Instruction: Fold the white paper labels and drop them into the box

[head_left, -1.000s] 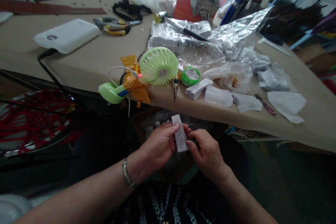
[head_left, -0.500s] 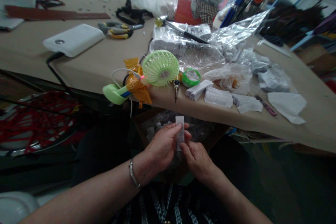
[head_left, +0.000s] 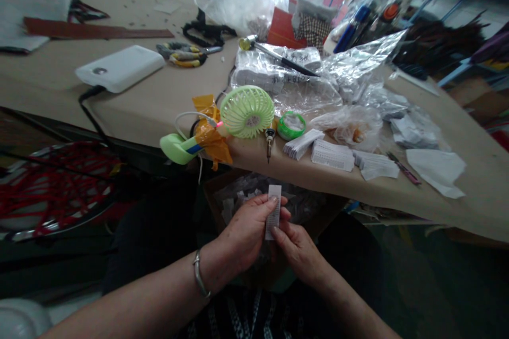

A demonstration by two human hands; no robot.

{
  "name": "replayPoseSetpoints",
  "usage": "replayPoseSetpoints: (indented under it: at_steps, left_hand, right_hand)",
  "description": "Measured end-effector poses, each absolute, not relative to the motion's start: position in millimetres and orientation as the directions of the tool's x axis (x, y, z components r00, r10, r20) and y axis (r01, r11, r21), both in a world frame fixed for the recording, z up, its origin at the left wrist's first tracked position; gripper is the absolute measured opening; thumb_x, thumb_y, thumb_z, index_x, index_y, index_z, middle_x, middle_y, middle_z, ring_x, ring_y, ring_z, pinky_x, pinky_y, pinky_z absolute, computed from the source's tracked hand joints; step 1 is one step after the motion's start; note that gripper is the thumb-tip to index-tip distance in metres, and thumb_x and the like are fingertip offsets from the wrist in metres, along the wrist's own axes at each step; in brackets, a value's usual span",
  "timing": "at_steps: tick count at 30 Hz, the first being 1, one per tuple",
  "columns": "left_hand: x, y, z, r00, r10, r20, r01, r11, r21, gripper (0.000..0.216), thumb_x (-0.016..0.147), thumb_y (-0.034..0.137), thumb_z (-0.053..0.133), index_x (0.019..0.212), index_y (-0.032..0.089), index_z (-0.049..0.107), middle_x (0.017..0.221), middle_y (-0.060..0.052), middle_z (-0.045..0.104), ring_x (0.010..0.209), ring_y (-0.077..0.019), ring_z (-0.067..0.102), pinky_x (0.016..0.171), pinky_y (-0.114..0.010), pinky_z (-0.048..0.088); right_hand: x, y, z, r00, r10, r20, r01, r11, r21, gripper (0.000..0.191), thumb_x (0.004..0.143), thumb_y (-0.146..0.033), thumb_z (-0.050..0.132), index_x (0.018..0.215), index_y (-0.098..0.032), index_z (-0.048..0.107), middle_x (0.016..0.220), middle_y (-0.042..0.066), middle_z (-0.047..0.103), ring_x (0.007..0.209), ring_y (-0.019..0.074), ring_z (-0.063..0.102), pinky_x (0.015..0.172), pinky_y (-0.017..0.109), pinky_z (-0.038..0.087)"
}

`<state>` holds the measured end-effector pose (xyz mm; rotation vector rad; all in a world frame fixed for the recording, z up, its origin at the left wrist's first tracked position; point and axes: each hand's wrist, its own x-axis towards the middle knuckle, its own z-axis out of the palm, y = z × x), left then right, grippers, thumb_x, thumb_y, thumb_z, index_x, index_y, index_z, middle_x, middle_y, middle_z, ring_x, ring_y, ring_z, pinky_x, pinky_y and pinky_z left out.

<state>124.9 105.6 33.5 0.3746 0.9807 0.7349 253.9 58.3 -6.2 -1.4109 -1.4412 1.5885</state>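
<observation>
Both hands hold a narrow white printed label [head_left: 273, 217] upright in front of my body, below the table edge. My left hand [head_left: 246, 228] is closed on it, the thumb pressing its upper face. My right hand [head_left: 298, 249] pinches its lower end between thumb and fingers. Whether it is one label or a thin stack I cannot tell. Beneath my hands is an open box [head_left: 210, 190] with many small whitish pieces inside. Stacks of similar printed labels [head_left: 332, 155] lie along the table edge, beside a green round tub [head_left: 291, 126].
A green fan [head_left: 247, 111] is taped at the table edge, with a soldering-iron-like tool [head_left: 269, 145] pointing down beside it. A white power bank [head_left: 121, 69], pliers [head_left: 186, 55], a hammer [head_left: 278, 55], clear plastic bags [head_left: 310, 95] and pink-handled tweezers or snips [head_left: 403, 168] lie on the table [head_left: 131, 116].
The view has shifted slightly, so the table and hands sit a little lower in the picture. Both hands keep the same hold on the label.
</observation>
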Motion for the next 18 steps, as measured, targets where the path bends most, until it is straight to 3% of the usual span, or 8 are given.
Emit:
replayPoseSetpoints:
  at_steps: [3,6,10,14,16,18]
  left_hand:
    - [123.8,105.1,33.2,0.344,0.725,-0.597,-0.391,0.689,0.61,0.021,0.081,0.029,0.057,0.091,0.012,0.062,0.072,-0.005,0.061,0.063,-0.0135,0.057,0.058,-0.023,0.043]
    - [121.0,105.6,35.4,0.359,0.74,-0.569,-0.395,0.673,0.626,0.023,0.082,0.031,0.057,0.093,0.012,0.062,0.07,-0.004,0.058,0.063,-0.0131,0.056,0.057,-0.022,0.042]
    - [117.0,105.7,39.6,0.381,0.738,-0.557,-0.387,0.674,0.629,0.021,0.084,0.029,0.055,0.094,0.011,0.06,0.068,-0.002,0.056,0.06,-0.0115,0.055,0.059,-0.023,0.045]
    - [116.1,102.0,40.2,0.422,0.717,-0.555,-0.294,0.687,0.664,0.023,0.086,0.032,0.052,0.096,0.012,0.059,0.067,-0.002,0.057,0.06,-0.012,0.056,0.054,-0.021,0.043]
    - [116.8,100.3,40.1,0.445,0.719,-0.534,-0.274,0.677,0.683,0.022,0.086,0.033,0.051,0.09,0.012,0.059,0.066,-0.003,0.057,0.057,-0.0109,0.054,0.052,-0.02,0.042]
    - [117.5,99.9,40.2,0.467,0.727,-0.503,-0.27,0.659,0.702,0.022,0.086,0.032,0.051,0.079,0.012,0.057,0.064,-0.002,0.056,0.054,-0.0092,0.051,0.051,-0.019,0.04]
  right_hand:
    - [250.6,57.4,-6.4,-0.315,0.878,-0.36,0.218,-0.302,-0.928,0.045,0.091,-0.052,0.038,0.07,-0.015,0.053,0.057,-0.001,0.053,0.052,0.0101,0.048,0.052,0.022,0.037]
    - [257.6,59.2,2.3,-0.33,0.892,-0.308,0.33,-0.197,-0.923,0.042,0.091,-0.047,0.042,0.068,-0.015,0.053,0.058,-0.002,0.05,0.053,0.0088,0.045,0.052,0.022,0.034]
    - [279.9,69.7,24.1,-0.169,0.983,-0.073,0.487,0.019,-0.873,0.037,0.091,-0.04,0.045,0.063,-0.016,0.052,0.057,-0.003,0.046,0.054,0.0088,0.043,0.052,0.023,0.035]
    - [287.6,88.7,42.2,-0.149,0.95,0.276,0.628,0.306,-0.715,0.014,0.09,-0.026,0.048,0.096,-0.019,0.059,0.088,0.003,0.059,0.082,0.0142,0.056,0.074,0.027,0.046]
    - [282.3,98.0,45.4,-0.228,0.908,0.35,0.686,0.405,-0.604,0.025,0.09,-0.023,0.047,0.114,-0.019,0.055,0.107,0.008,0.058,0.099,0.0179,0.055,0.086,0.032,0.047]
    - [274.6,104.9,44.8,-0.302,0.874,0.38,0.737,0.467,-0.488,0.031,0.09,-0.022,0.047,0.12,-0.017,0.053,0.111,0.01,0.058,0.105,0.0209,0.052,0.092,0.037,0.047]
